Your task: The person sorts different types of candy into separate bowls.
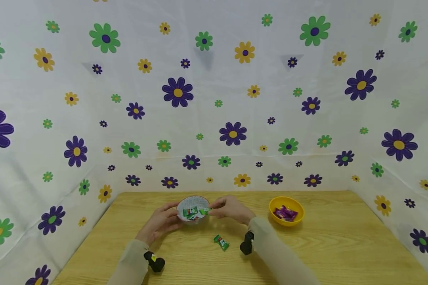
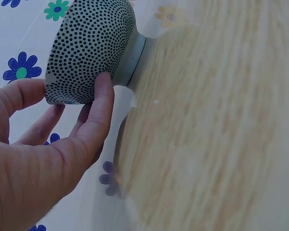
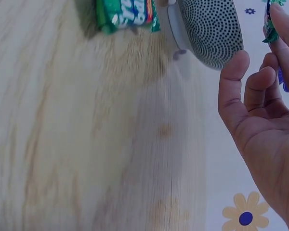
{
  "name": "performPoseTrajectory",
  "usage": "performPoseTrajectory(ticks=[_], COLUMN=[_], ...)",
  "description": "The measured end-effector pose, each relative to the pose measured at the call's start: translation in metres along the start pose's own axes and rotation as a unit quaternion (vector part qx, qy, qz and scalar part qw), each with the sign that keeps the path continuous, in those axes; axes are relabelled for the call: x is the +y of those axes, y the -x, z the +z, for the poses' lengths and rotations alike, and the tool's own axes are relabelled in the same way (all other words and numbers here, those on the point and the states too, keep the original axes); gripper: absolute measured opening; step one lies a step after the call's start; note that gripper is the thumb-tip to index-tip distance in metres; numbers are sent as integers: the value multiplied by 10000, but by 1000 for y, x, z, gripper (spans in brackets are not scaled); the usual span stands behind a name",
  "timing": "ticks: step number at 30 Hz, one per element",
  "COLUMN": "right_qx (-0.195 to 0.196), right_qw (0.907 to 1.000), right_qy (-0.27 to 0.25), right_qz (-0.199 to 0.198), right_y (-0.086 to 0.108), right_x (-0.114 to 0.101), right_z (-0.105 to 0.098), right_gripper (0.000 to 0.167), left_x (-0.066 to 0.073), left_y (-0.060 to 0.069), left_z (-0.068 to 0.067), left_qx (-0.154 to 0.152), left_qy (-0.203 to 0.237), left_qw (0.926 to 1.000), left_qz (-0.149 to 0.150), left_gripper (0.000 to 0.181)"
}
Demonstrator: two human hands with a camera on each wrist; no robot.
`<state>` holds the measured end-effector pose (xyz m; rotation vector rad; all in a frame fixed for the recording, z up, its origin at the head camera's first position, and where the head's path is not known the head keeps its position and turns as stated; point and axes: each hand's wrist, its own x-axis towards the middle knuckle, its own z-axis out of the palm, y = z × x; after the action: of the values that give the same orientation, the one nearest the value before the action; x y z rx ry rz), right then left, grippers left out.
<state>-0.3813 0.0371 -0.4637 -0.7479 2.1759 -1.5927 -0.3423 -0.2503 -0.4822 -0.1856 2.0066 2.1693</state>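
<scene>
A speckled bowl point(image 1: 189, 203) with dark dots outside stands on the table, with several green-wrapped candies point(image 1: 190, 212) inside. My left hand point(image 1: 160, 223) holds the bowl from the left; in the left wrist view its fingers point(image 2: 104, 91) lie against the dotted wall and one reaches the rim. At the bowl's right edge my right hand point(image 1: 232, 209) pinches a green-wrapped candy point(image 3: 269, 24) between thumb and finger. Its other fingers are bent, close by the bowl's wall. Another green candy point(image 1: 221, 242) lies on the table in front of the bowl.
A yellow bowl point(image 1: 286, 223) with several purple-wrapped candies point(image 1: 286, 213) stands to the right of my right hand. The wooden table point(image 1: 353, 245) is bordered at the back and sides by a white flower-printed sheet point(image 1: 214, 79).
</scene>
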Motion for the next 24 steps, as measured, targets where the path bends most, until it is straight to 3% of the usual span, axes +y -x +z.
performPoseTrajectory(ticks=[8, 13, 24], right_qx=[122, 534, 1362], right_qw=[9998, 9985, 9900], right_qy=[-134, -62, -154], right_qz=[-4, 66, 332], right_y=[-10, -15, -21], right_x=[-2, -3, -10], right_z=[14, 22, 37], right_gripper=[24, 26, 25], left_x=[-1, -3, -1], left_y=[-2, -4, -1], left_z=[0, -2, -2], left_qx=[-61, -171, -105], left_qy=[41, 66, -88], left_qw=[10000, 9998, 9999], left_qz=[3, 42, 20], left_gripper=[49, 51, 50])
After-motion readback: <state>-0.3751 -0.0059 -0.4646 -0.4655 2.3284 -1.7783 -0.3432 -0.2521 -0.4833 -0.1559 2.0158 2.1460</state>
